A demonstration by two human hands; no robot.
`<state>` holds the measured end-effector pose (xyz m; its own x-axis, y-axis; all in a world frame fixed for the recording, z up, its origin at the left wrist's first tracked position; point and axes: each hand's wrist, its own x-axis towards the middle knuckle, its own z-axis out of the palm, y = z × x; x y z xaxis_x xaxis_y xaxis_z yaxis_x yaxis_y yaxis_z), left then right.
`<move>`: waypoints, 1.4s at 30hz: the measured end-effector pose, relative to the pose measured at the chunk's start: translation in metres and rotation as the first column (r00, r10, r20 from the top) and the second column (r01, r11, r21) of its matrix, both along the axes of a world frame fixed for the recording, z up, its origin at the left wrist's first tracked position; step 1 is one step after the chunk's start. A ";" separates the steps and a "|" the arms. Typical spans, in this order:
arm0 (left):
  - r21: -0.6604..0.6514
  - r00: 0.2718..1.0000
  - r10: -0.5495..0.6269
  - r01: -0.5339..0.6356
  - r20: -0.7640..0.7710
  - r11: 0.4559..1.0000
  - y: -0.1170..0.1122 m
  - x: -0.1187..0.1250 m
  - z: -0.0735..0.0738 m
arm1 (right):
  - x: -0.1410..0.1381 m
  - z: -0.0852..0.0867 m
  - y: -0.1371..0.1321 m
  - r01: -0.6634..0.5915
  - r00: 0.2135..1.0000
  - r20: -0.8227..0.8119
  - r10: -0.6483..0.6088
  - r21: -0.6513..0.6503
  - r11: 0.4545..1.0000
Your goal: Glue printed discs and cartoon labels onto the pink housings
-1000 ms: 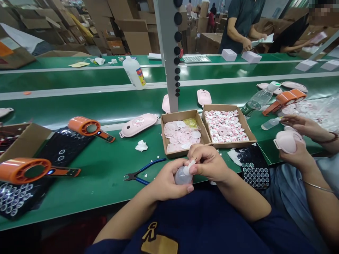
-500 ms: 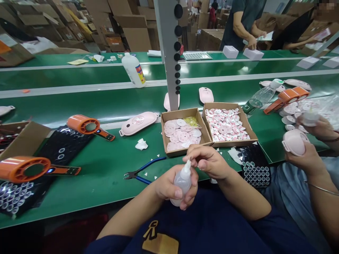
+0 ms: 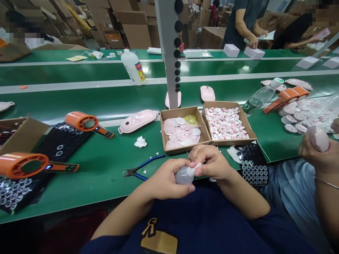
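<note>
Pinching the nozzle (image 3: 191, 170) of the one small bottle (image 3: 183, 177), the right hand (image 3: 214, 164) has closed the gap seen half a second ago; the bottle, then nearly upright, now tilts toward it. The left hand (image 3: 166, 183) wraps the body at the near edge of the table (image 3: 106, 187). The bottle is translucent, rounded, white-necked. Beyond: one pair of pliers (image 3: 151, 162), two shallow cardboard trays (image 3: 182, 151); at left, two orange fans (image 3: 16, 165).

Cardboard boxes (image 3: 134, 30) stand behind a grey post (image 3: 168, 53).
</note>
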<state>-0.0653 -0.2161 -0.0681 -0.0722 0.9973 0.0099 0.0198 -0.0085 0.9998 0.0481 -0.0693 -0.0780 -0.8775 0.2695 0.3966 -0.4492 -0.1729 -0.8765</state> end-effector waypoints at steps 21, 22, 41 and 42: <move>0.268 0.596 0.474 -0.404 -0.649 0.875 0.009 -0.017 -0.012 | 0.007 0.004 -0.006 0.399 0.896 -0.008 -0.444 0.453 0.797; 0.288 0.567 0.490 -0.412 -0.662 0.865 0.010 -0.017 -0.014 | 0.007 0.004 -0.008 0.412 0.888 -0.020 -0.459 0.475 0.777; 0.305 0.714 0.382 -0.242 -0.586 0.921 0.011 0.007 -0.003 | 0.004 0.001 0.000 0.341 0.910 0.240 -0.338 0.029 0.940; 0.283 0.743 0.360 -0.236 -0.564 0.930 0.011 0.007 -0.002 | 0.004 0.001 0.001 0.312 0.924 0.241 -0.297 -0.023 0.950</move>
<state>-0.0586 -0.2051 -0.0699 -0.2827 0.9005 0.3303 0.6426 -0.0779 0.7623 0.0524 -0.0687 -0.0772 -0.8148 0.5551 0.1670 -0.2739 -0.1149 -0.9549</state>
